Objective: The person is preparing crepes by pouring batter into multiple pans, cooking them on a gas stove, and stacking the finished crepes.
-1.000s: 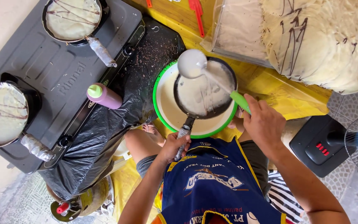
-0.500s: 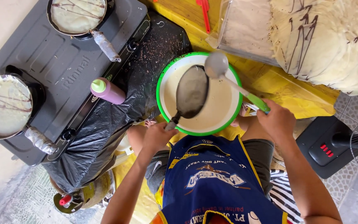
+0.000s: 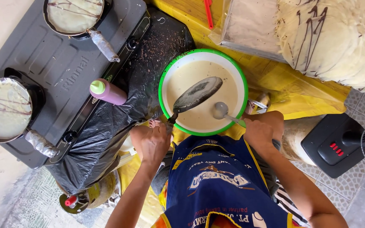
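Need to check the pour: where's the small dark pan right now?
In the head view, the small dark pan is tilted over the green-rimmed batter bowl, centre frame, held by the left hand, with the ladle just to its right.

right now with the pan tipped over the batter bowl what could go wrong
1. The left hand holds the small pan tilted above the green-rimmed bowl; batter might drip past the rim onto the black plastic sheet.
2. Two pans with batter sit on the stove unattended and could overcook.
3. The right hand holds a ladle in the bowl; a bump could splash.
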